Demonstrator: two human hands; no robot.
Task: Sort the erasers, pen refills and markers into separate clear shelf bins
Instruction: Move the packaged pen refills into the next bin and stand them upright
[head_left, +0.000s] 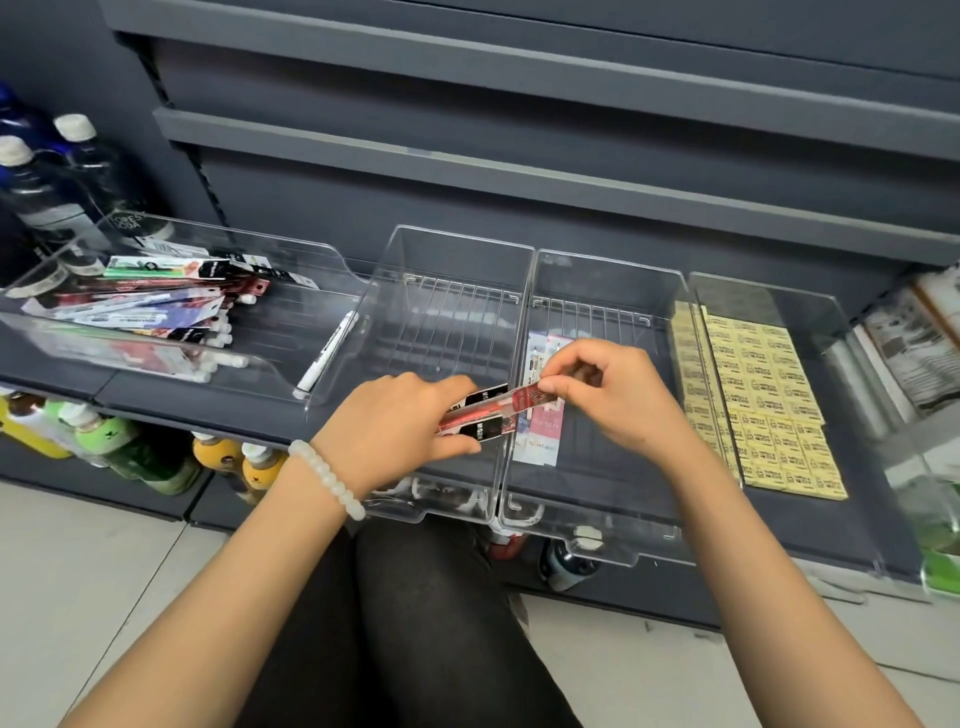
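While my left hand (395, 421) grips a bundle of red and black pen refill packs (485, 413), my right hand (602, 395) pinches the far end of the top red pack. Both hands hang over the front edge of the grey shelf (156, 400), where two clear plastic bins (447, 332) meet. A few pink and white refill packs (540, 415) lie flat in the right one of the two. More mixed packs (150, 306) pile up in the clear bin at the shelf's left end, with one white marker (327, 353) beside them. Yellow erasers (763, 395) fill the bin near the right end.
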